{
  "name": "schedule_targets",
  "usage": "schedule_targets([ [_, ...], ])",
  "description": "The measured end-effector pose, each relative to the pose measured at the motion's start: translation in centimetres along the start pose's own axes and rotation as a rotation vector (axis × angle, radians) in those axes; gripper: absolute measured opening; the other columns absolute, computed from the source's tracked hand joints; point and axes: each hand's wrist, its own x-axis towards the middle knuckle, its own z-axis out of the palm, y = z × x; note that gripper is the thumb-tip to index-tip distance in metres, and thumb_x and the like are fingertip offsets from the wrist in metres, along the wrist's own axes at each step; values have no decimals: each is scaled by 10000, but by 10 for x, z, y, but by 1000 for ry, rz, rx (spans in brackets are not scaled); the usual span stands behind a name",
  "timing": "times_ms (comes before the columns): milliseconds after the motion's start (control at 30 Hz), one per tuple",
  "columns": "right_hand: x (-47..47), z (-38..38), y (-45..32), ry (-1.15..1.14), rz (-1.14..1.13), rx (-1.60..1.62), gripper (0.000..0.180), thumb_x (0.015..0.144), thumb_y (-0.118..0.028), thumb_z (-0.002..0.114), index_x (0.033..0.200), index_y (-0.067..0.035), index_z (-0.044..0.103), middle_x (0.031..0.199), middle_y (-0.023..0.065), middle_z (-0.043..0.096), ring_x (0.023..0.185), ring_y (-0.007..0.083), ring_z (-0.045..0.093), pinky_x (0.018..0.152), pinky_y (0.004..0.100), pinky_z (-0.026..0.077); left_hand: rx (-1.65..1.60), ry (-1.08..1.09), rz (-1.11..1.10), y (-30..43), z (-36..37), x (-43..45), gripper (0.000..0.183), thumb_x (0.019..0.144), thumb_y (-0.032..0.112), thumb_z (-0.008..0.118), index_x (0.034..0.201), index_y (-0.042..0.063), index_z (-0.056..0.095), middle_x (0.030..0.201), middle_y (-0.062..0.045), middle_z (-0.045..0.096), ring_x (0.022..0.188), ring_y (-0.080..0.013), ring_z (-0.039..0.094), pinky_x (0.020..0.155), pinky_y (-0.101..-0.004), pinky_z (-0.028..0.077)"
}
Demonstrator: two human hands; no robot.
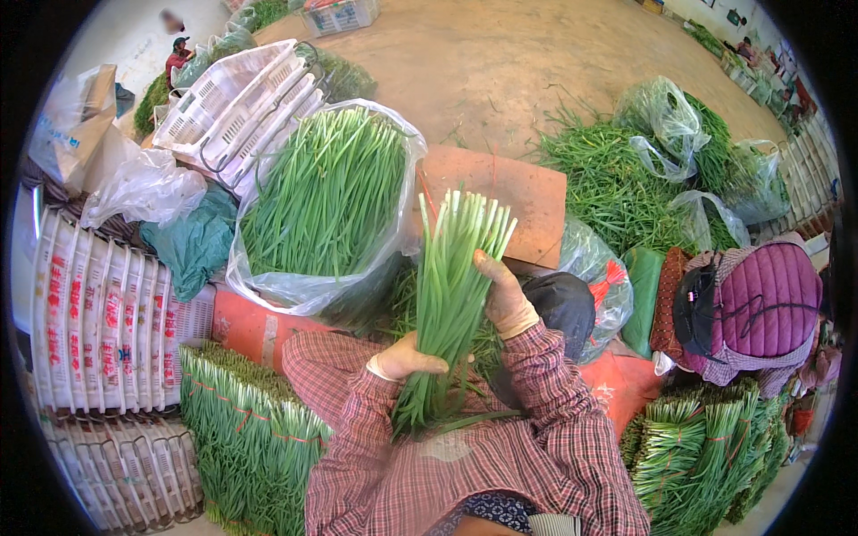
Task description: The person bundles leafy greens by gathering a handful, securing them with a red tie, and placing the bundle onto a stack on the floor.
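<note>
Upright over my lap is a loose bunch of Chinese chives (456,268), its pale cut ends at the top and green leaves hanging down. My left hand (407,358) grips the lower leaves from the left, thumb across the front. Higher up on the right side, my right hand (504,295) grips the stems with its thumb raised; its fingers are hidden behind the bunch. Both hands appear to wear thin, stained gloves. Just beyond the bunch lies a reddish-brown board (529,194) with red ties (495,164) at it. A clear plastic bag (268,288) full of chives (328,194) stands at the left.
White plastic crates (234,100) lean behind the bag, and more crates (100,321) are stacked at far left. Tied chive bundles (248,429) stand at lower left, others (697,442) at lower right. Loose chives (617,167) lie heaped at right, near a person in a purple vest (771,295).
</note>
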Motion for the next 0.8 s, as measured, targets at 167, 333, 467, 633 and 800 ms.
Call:
schedule_targets([
  [167, -1, -1, 16, -44, 148, 52, 605, 912, -376, 726, 1372, -8, 590, 1255, 91, 683, 1114, 210, 664, 995, 358, 524, 44, -48, 32, -17, -8, -7, 797, 813, 293, 856, 1463, 7, 493, 1258, -149, 686, 1160, -294, 663, 1048, -440, 492],
  [333, 0, 19, 9, -29, 159, -51, 513, 900, -247, 714, 1339, -1, 611, 1193, 80, 697, 1045, 187, 671, 941, 334, 535, 112, -34, -36, -16, -8, -14, 896, 788, 363, 878, 1497, 8, 462, 1384, -151, 615, 1254, -278, 584, 1101, -423, 440],
  [467, 4, 24, 4, -5, 178, -103, 487, 907, -200, 712, 1342, -6, 609, 1190, 74, 697, 1039, 179, 667, 940, 329, 528, 254, 100, 18, -2, -9, -24, 976, 812, 448, 855, 1551, 19, 383, 1457, -138, 539, 1365, -259, 491, 1163, -420, 385],
  [633, 12, 34, 14, -71, 202, -225, 522, 902, -195, 753, 1365, -10, 597, 1224, 66, 688, 1092, 157, 641, 993, 326, 496, -64, 419, 393, 14, -21, -23, 1111, 797, 527, 846, 1582, -25, 285, 1535, -134, 455, 1418, -257, 439, 1207, -418, 328],
  [800, 18, 52, 13, -186, 139, -473, 489, 911, -175, 743, 1354, -23, 602, 1226, 45, 679, 1102, 147, 624, 983, 309, 488, 84, 533, 473, 77, -16, -4, 884, 846, 388, 834, 1504, -21, 410, 1400, -120, 575, 1273, -203, 547, 1095, -362, 433],
])
